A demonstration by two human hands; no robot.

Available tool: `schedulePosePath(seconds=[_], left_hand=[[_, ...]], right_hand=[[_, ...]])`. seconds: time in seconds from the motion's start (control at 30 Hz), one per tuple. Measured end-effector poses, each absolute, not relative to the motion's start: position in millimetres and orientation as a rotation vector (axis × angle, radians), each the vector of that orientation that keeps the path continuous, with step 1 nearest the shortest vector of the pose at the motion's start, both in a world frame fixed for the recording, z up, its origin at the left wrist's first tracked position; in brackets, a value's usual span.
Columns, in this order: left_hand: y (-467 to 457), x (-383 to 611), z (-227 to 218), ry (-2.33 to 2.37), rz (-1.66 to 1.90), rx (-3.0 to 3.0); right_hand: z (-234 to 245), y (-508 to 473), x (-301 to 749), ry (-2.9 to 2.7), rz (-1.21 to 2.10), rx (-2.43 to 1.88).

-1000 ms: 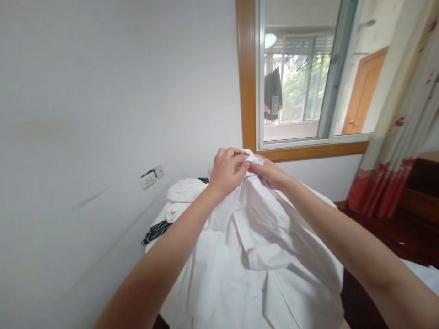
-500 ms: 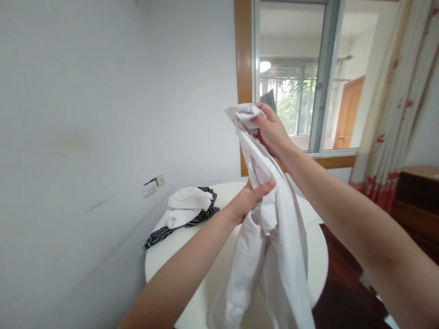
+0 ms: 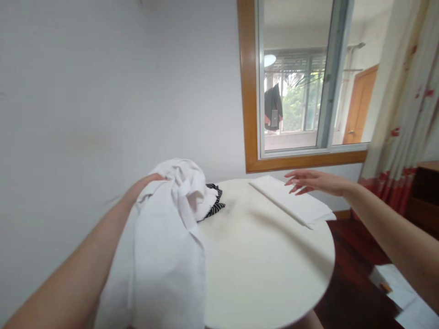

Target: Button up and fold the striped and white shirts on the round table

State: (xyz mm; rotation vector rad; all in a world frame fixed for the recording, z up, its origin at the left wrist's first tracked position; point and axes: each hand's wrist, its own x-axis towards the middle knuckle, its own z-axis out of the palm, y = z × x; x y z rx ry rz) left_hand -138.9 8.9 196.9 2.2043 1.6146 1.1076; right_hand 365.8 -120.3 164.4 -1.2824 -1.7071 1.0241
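At the left, my left hand (image 3: 152, 179) grips the bunched upper end of a white garment (image 3: 164, 265). Long panels of the garment hang from there toward the bottom of the view, over the table's left side. Its fingers are mostly buried in the cloth. My right hand (image 3: 313, 180) holds nothing; its fingers are apart, above a flat, folded white cloth (image 3: 291, 201) at the table's far right. Behind the held garment, a black-and-white striped cloth (image 3: 216, 209) peeks out, mostly hidden.
The round white table (image 3: 264, 265) stands against a pale wall (image 3: 192, 91). Beyond it is a window with a wooden frame (image 3: 252, 157). Patterned curtains (image 3: 391, 132) hang at the right. White objects (image 3: 404, 288) lie on the dark floor (image 3: 356, 260).
The white garment has swung left with my left hand. My right hand has let go of it, moved right and opened. The folded white cloth has come into full view.
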Motion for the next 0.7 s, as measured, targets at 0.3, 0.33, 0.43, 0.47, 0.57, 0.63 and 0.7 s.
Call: schedulePosePath(seconds=[0.3,0.33,0.43,0.47,0.57,0.63,0.7], left_hand=[[126.0,-144.1,273.8,2.600,0.586,2.810],[137.3,-133.2,270.8,2.577,0.590,2.864],[164.8,-95.5,236.9,2.440,0.607,2.913],[171.9,-83.5,217.2,2.379,0.596,2.893],[188.0,-56.4,141.9,2.268,0.454,2.807],[195.1,-46.7,90.9,2.177,0.363,2.647],[199.5,-42.6,52.0,2.173,0.353,2.570]], right_hand=[[118.5,-103.4,401.5,-1.570,1.033,-1.329],[114.2,-100.8,403.7,-1.579,1.024,-1.334],[98.0,-91.8,417.8,-1.599,0.943,-1.412],[91.3,-88.3,425.5,-1.588,0.898,-1.460],[67.7,-76.7,455.2,-1.514,0.792,-1.622],[49.9,-68.5,476.2,-1.450,0.768,-1.738],[31.9,-61.0,494.0,-1.403,0.716,-1.885]])
